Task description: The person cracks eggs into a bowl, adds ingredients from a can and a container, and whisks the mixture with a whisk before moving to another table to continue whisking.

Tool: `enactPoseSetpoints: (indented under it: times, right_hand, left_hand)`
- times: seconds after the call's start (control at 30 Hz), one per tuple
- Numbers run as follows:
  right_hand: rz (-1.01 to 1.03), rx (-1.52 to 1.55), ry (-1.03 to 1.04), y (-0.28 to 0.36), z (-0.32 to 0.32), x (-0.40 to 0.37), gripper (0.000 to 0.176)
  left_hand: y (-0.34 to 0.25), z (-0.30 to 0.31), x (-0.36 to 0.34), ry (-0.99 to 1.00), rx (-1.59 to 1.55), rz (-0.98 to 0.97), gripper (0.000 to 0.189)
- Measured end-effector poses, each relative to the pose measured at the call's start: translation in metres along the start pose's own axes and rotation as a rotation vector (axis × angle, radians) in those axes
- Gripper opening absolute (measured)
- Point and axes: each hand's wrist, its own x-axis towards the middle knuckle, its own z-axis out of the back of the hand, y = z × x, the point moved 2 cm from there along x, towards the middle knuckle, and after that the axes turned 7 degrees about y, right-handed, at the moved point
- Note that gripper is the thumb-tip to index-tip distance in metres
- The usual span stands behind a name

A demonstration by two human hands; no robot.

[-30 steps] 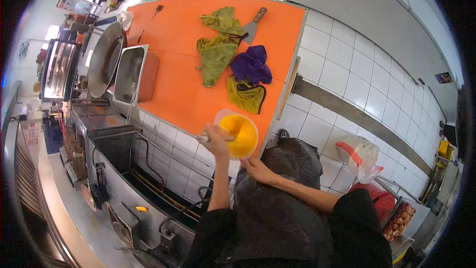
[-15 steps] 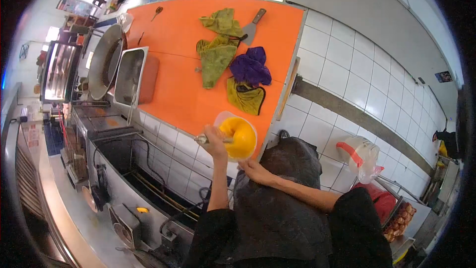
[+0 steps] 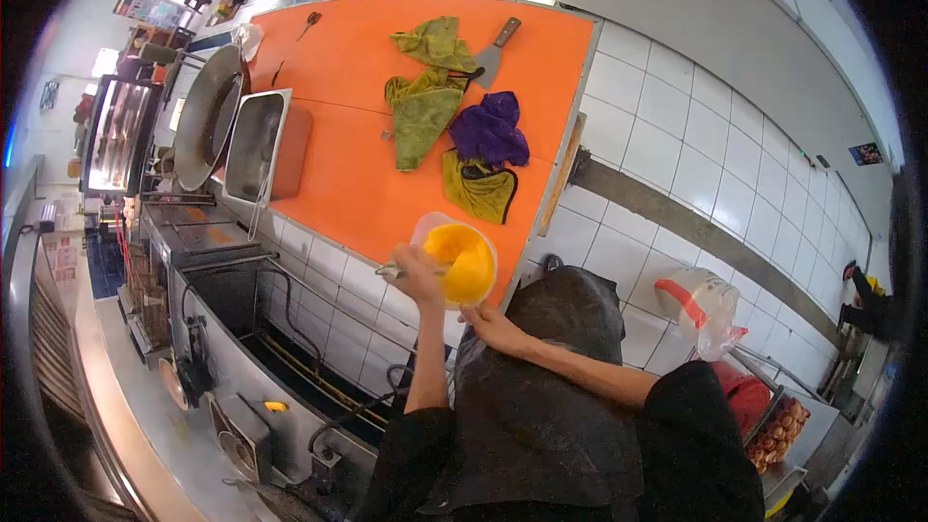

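My left hand [image 3: 418, 275] is wrapped round a metal utensil [image 3: 389, 272]. Its handle pokes out to the left of my fist, and its other end reaches into a translucent plastic tub [image 3: 422, 224]. Which kind of utensil it is cannot be made out. Inside the tub is a thick, bright yellow liquid [image 3: 471, 269], swirled up along the wall. My right hand [image 3: 493, 329] grips the tub's near rim, with its fingertips partly hidden. The tub is at the near edge of an orange table [image 3: 338, 164].
Green cloths [image 3: 425, 121], a purple cloth [image 3: 490, 130] and a scraper [image 3: 495, 50] lie on the table. A metal pan [image 3: 259, 150] and a large wok [image 3: 205, 116] stand left. The fryer basin [image 3: 232, 314] is near left; a tray of eggs [image 3: 778, 435] is at right.
The tub and my left hand have shifted slightly left. The yellow liquid has swirled into a different shape. My right hand keeps hold of the rim.
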Motion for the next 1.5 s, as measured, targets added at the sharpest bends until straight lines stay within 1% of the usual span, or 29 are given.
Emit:
enactPoseSetpoints:
  times: [0.03,0.17,0.2,0.23,0.3,0.33,0.37,0.47,0.5,0.57,0.6,0.63,0.7,0.73,0.77,0.83,0.87,0.9,0.97,1.0,1.03,1.1,1.13,1.23,1.3,1.37,1.4,1.43,1.5]
  right_hand:
    - [-0.035,0.019,0.046,0.002,-0.003,0.002,0.062]
    - [-0.015,0.039,-0.021,-0.006,-0.007,0.011,0.062]
    - [0.045,0.049,-0.043,-0.004,-0.003,0.014,0.061]
    - [0.105,0.047,-0.054,-0.002,-0.001,0.014,0.061]
    - [0.066,0.012,0.007,-0.010,-0.003,0.015,0.060]
    - [0.012,-0.016,0.051,-0.014,-0.002,0.013,0.059]
    - [0.002,-0.018,0.053,-0.011,-0.001,0.008,0.059]
    - [-0.001,0.041,-0.025,-0.002,0.000,0.012,0.058]
    - [0.031,0.037,-0.031,-0.014,0.000,0.018,0.059]
    - [0.078,0.034,-0.039,-0.011,-0.002,0.022,0.060]
    - [0.014,0.030,-0.002,0.003,0.000,0.012,0.061]
    - [-0.059,0.030,0.044,0.008,-0.001,0.004,0.063]
    - [-0.033,0.011,0.043,0.001,0.001,0.013,0.064]
    - [-0.025,-0.013,0.051,-0.007,0.001,0.013,0.065]
    - [-0.033,-0.018,0.055,-0.015,0.001,0.010,0.065]
    - [-0.026,0.011,0.087,-0.022,-0.001,0.014,0.066]
    - [-0.027,0.005,0.084,-0.016,-0.001,0.009,0.066]
    - [-0.015,0.013,0.053,-0.006,-0.006,-0.003,0.066]
    - [0.021,0.039,-0.004,-0.003,-0.003,0.006,0.066]
    - [0.031,0.003,-0.019,-0.012,0.004,0.015,0.064]
    - [0.037,-0.043,-0.022,-0.023,0.009,0.017,0.063]
    - [0.012,-0.050,0.002,-0.014,0.008,0.012,0.061]
    - [-0.016,-0.052,0.007,-0.009,0.009,0.009,0.059]
    - [0.038,-0.055,-0.077,0.003,0.013,0.010,0.057]
    - [-0.025,-0.050,-0.052,0.012,0.016,0.005,0.056]
    - [-0.077,-0.068,-0.009,0.013,0.016,0.007,0.055]
    - [-0.008,-0.057,-0.042,0.010,0.017,0.010,0.055]
    - [0.047,-0.044,-0.063,0.005,0.014,0.008,0.054]
    - [0.040,-0.048,-0.083,-0.003,0.017,0.018,0.055]
  left_hand:
    - [0.009,-0.015,-0.001,-0.006,0.154,0.073,0.044]
    - [-0.065,-0.011,0.003,0.048,0.076,-0.056,0.037]
    - [-0.074,-0.009,0.001,0.065,0.052,-0.092,0.035]
    - [-0.050,-0.005,-0.005,0.052,0.051,-0.095,0.035]
    - [0.046,0.015,0.008,-0.111,0.083,0.030,0.034]
    - [0.056,0.039,0.040,-0.424,0.831,-0.496,0.034]
    - [0.041,0.049,0.038,-0.430,0.833,-0.488,0.034]
    - [-0.018,0.047,0.026,-0.123,0.037,-0.063,0.025]
    - [-0.012,0.030,0.012,-0.135,0.036,-0.065,0.025]
    - [0.007,-0.027,-0.006,-0.118,0.155,0.006,0.042]
    - [-0.028,-0.049,-0.005,-0.123,0.167,0.025,0.045]
    - [-0.038,-0.025,0.001,-0.137,0.166,0.027,0.045]
    - [-0.059,0.020,0.021,0.096,-0.056,-0.020,0.023]
    - [-0.071,0.016,0.013,0.163,-0.043,0.001,0.021]
    - [-0.044,0.011,0.003,0.153,-0.047,0.003,0.021]
    - [0.029,-0.012,0.000,-0.018,0.112,0.065,0.040]
    - [0.019,-0.012,0.025,-0.443,0.314,-0.087,0.042]
    - [-0.010,-0.002,0.020,-0.459,0.317,-0.082,0.042]
    - [-0.079,-0.004,0.011,0.125,-0.042,0.053,0.030]
    - [-0.071,0.017,0.009,0.256,-0.107,0.125,0.033]
    - [-0.032,0.017,0.002,0.249,-0.108,0.130,0.033]
    - [0.034,-0.012,-0.011,-0.101,0.479,-0.225,0.034]
    - [-0.012,-0.055,-0.018,-0.056,0.373,-0.049,0.042]
    - [-0.093,-0.065,-0.025,0.021,0.186,-0.040,0.037]
    - [-0.029,-0.019,-0.009,0.010,0.086,-0.107,0.037]
    - [0.041,-0.014,0.000,-0.038,0.264,-0.084,0.042]
    - [0.011,-0.038,0.006,-0.195,0.277,-0.025,0.042]
    - [-0.020,-0.029,0.003,-0.202,0.279,-0.022,0.042]
    - [-0.074,-0.013,0.009,0.369,-0.130,-0.035,0.025]
